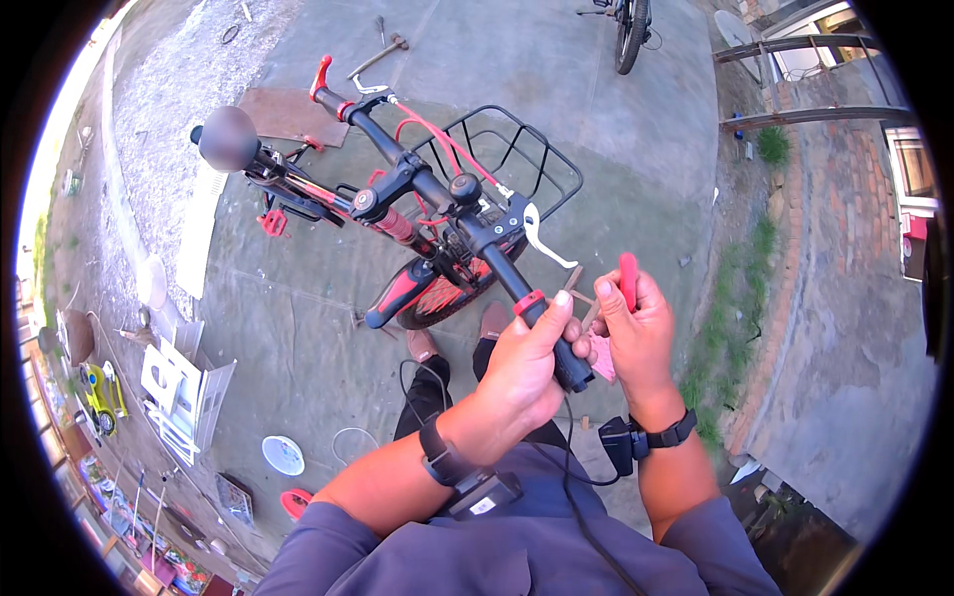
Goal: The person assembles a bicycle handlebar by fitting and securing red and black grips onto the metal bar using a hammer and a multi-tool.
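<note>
one left hand wraps the black handlebar near its end as the right hand pinches a red piece
the red piece sits near the handlebar, not touching; work at this end seems in hand, the next move likely needing a steady left hold

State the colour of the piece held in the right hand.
The piece is red; it shows best in the head view.
</note>
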`<action>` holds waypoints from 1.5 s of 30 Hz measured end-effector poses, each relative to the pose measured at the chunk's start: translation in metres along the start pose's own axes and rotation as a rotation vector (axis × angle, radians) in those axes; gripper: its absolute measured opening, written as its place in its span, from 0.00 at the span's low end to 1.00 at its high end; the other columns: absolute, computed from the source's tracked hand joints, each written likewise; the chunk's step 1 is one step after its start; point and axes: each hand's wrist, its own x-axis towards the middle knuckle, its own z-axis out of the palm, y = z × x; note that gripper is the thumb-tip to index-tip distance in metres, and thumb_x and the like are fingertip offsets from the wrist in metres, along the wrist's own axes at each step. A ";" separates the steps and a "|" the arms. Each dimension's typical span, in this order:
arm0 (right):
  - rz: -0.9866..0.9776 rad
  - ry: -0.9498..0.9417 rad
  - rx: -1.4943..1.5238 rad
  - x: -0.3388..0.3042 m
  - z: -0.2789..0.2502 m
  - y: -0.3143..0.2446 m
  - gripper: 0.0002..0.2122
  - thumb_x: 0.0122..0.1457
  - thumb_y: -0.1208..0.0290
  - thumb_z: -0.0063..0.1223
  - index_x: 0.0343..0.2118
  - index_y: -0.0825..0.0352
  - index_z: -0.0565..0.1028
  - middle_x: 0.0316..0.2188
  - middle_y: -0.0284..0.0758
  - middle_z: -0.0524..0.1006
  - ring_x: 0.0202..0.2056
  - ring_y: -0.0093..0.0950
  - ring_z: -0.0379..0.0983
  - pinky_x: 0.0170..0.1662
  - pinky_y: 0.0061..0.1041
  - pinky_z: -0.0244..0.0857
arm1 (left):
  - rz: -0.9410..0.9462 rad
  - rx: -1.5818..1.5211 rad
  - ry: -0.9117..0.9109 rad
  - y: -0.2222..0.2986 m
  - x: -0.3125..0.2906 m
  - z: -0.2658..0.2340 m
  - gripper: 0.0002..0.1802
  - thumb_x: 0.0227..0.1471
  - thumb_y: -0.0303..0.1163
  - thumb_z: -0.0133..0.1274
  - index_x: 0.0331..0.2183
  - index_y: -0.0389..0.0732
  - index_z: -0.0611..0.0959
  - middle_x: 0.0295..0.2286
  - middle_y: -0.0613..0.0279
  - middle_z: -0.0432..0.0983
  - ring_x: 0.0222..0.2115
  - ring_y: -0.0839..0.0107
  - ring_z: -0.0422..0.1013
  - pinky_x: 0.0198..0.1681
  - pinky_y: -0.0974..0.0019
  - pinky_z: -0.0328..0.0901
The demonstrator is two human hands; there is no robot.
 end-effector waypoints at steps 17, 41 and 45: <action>0.102 -0.198 0.122 0.005 -0.007 -0.016 0.10 0.66 0.64 0.53 0.39 0.68 0.75 0.20 0.26 0.71 0.22 0.16 0.67 0.26 0.17 0.61 | -0.064 -0.029 -0.207 -0.034 -0.015 -0.018 0.12 0.61 0.43 0.56 0.40 0.46 0.76 0.38 0.66 0.74 0.34 0.70 0.70 0.38 0.59 0.69; 0.008 -0.843 -0.130 0.068 -0.003 -0.012 0.07 0.60 0.73 0.60 0.39 0.69 0.78 0.26 0.22 0.74 0.27 0.10 0.65 0.30 0.14 0.61 | 0.177 0.002 -0.023 -0.053 -0.032 -0.009 0.14 0.61 0.46 0.54 0.36 0.48 0.71 0.23 0.68 0.68 0.23 0.72 0.70 0.31 0.61 0.70; -0.046 -0.815 -0.158 0.069 -0.002 -0.011 0.05 0.59 0.76 0.57 0.38 0.69 0.78 0.27 0.22 0.75 0.29 0.10 0.65 0.32 0.14 0.61 | 0.191 -0.076 0.005 -0.055 -0.032 0.003 0.14 0.62 0.45 0.54 0.37 0.48 0.70 0.23 0.68 0.68 0.21 0.72 0.69 0.28 0.61 0.70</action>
